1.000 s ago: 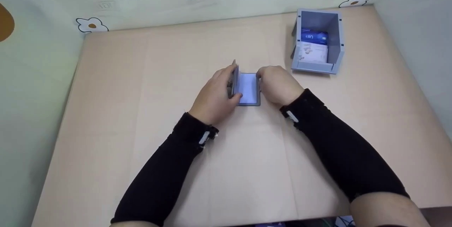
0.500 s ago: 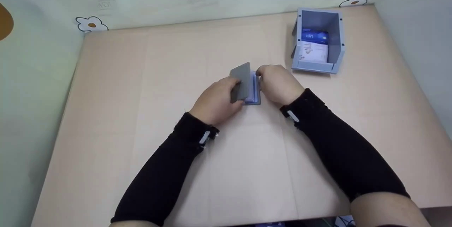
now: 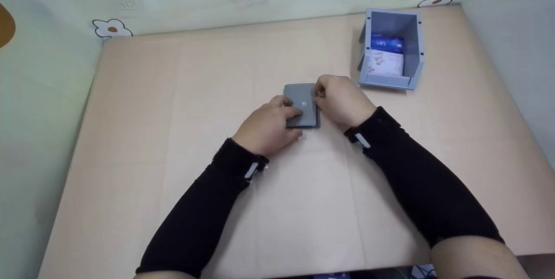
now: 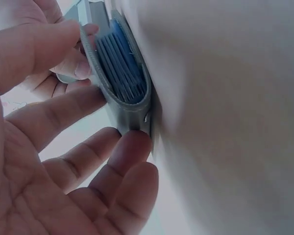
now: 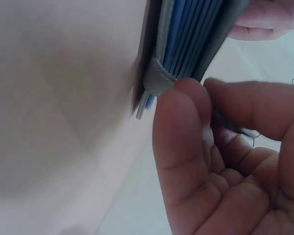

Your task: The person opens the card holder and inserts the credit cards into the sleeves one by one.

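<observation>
A grey card holder [image 3: 300, 93] lies folded over on the table, a small light mark on its cover. My left hand [image 3: 265, 128] rests at its left side, fingertips on the cover and thumb by the near edge. The left wrist view shows loosely bent fingers touching the rounded spine [image 4: 130, 113], with a stack of clear and blue sleeves [image 4: 118, 68] inside. At the right edge, my right hand [image 3: 342, 100] pinches the holder's closing strap between thumb and fingers; the strap's stitched base [image 5: 159, 79] shows in the right wrist view. Its tip is mostly hidden by the fingers.
A grey-blue open-front bin [image 3: 386, 81] stands at the back right of the table [image 3: 182, 88], holding a blue packet [image 3: 387, 44] and a white printed packet [image 3: 385, 64]. Walls with flower prints border the table at the back and sides.
The card holder's left half has swung over to the right and now lies on top of the sleeves. My left fingers moved onto the cover; the right hand shifted slightly upward at the right edge.
</observation>
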The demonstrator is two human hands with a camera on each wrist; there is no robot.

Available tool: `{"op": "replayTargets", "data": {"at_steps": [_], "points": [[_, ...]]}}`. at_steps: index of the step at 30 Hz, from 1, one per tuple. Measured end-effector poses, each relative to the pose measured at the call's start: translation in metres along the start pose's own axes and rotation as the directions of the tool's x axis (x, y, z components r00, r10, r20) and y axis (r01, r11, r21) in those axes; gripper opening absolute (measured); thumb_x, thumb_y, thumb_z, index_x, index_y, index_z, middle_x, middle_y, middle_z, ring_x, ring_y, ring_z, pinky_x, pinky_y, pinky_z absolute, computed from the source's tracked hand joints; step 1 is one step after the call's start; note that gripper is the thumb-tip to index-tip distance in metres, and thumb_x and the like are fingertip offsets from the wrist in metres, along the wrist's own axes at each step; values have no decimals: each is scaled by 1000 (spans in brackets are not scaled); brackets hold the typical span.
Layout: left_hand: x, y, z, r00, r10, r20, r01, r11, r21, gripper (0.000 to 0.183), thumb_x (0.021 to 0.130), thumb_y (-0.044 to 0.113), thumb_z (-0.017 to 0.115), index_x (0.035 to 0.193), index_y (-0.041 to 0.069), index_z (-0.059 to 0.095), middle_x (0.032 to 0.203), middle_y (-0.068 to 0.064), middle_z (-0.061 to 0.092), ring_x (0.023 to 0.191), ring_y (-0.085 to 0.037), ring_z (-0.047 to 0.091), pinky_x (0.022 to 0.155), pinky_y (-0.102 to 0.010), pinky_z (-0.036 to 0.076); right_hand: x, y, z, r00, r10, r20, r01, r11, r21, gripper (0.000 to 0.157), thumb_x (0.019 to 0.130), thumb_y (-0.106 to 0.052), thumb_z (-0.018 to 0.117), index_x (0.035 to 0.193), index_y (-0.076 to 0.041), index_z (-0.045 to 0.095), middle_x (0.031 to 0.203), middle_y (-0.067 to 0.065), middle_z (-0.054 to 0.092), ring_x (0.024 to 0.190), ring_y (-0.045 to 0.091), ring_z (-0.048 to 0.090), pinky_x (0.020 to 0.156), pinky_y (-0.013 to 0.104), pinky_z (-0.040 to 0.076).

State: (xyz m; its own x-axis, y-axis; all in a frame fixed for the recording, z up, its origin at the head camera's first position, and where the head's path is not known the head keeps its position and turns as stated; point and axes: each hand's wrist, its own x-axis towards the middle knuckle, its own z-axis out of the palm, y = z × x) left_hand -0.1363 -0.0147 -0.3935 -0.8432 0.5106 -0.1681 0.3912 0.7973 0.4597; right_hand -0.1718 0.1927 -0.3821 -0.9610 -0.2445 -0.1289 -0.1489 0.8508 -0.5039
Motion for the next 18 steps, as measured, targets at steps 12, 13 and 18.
{"op": "replayTargets", "data": {"at_steps": [12, 13, 18], "points": [[-2, 3, 2, 999, 13, 29, -14, 999, 31, 55, 98, 41, 72, 148, 20, 63, 159, -14, 45, 139, -33, 55, 118, -44, 44, 2, -3, 2, 999, -45, 21, 44, 999, 27, 18, 94, -13, 76, 110, -4, 75, 100, 11, 76, 95, 26, 67, 88, 42, 54], [-2, 3, 2, 999, 14, 29, -15, 999, 29, 54, 98, 41, 72, 148, 20, 63, 159, -14, 44, 139, -33, 54, 118, -44, 44, 2, -3, 2, 998, -54, 27, 53, 998, 27, 17, 94, -11, 75, 109, -4, 76, 100, 11, 76, 95, 26, 68, 89, 42, 55], [-3, 3, 2, 999, 22, 26, -22, 999, 30, 55, 99, 40, 71, 149, 20, 62, 160, -13, 44, 141, -32, 52, 119, -43, 43, 2, -3, 1, 993, -105, 53, 105, 994, 2, 16, 94, -6, 73, 109, -2, 77, 106, 13, 78, 102, 27, 71, 95, 43, 56]]}}
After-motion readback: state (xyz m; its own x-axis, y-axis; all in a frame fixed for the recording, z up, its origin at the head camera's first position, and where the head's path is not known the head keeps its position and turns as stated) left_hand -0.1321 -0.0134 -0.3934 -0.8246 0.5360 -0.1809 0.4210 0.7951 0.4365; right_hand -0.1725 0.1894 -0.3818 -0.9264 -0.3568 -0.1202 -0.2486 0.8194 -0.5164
